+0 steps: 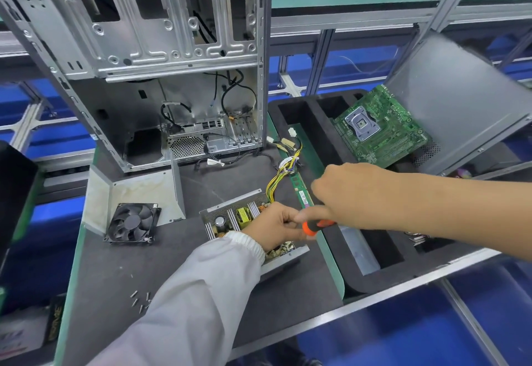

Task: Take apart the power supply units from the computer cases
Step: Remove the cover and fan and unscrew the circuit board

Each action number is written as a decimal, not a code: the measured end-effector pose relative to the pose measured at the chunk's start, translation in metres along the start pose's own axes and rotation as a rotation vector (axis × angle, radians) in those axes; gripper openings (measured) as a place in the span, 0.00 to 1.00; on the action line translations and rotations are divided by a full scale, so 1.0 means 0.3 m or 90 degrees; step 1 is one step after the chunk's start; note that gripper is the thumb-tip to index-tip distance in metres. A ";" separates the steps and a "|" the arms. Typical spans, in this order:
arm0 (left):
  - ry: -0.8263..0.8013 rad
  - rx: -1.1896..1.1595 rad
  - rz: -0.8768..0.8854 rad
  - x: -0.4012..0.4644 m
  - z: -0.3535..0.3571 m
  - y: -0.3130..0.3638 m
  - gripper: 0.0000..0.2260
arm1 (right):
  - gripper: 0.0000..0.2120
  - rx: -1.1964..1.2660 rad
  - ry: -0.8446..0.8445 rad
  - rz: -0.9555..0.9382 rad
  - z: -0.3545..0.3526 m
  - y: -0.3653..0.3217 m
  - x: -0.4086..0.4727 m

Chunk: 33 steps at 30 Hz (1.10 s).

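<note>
The opened power supply unit (230, 219) lies on the dark mat, its circuit board with capacitor and heat sinks showing. Yellow and black cables (283, 175) run from it toward the back. My left hand (275, 226) rests over the board's right part with curled fingers; what they hold is hidden. My right hand (342, 190) grips an orange-and-black screwdriver (315, 227) just right of the left hand. The unit's bent metal cover (138, 190) with its black fan (132, 223) lies to the left. The emptied computer case (161, 57) stands upright behind.
Several loose screws (141, 298) lie at the mat's front left. A RAM stick (300, 190) lies by the cables. A black foam tray (371, 247) at right holds a green motherboard (377, 126); a grey side panel (460, 100) leans behind it.
</note>
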<state>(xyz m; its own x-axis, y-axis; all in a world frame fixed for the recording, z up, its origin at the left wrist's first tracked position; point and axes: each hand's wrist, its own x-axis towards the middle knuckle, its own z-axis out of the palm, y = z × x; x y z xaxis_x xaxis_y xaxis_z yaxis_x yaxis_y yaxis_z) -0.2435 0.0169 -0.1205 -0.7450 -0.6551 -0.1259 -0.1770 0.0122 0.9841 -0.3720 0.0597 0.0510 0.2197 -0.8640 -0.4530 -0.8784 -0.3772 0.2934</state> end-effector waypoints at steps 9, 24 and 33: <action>-0.013 0.008 0.019 0.001 -0.015 0.026 0.16 | 0.32 0.105 -0.065 -0.032 0.013 0.030 -0.004; 0.001 -0.004 0.020 -0.012 -0.011 0.028 0.18 | 0.23 0.091 0.068 0.009 0.025 0.011 0.019; -0.011 0.083 -0.030 -0.030 -0.074 0.011 0.10 | 0.12 0.228 0.063 -0.050 0.040 0.026 0.000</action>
<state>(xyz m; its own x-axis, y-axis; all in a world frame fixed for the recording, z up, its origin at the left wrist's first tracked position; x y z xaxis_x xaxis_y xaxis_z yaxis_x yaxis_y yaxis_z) -0.2231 0.0060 -0.1134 -0.7449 -0.6437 -0.1755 -0.2934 0.0797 0.9527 -0.3838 0.0608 0.0433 0.3169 -0.8714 -0.3744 -0.9461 -0.3181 -0.0603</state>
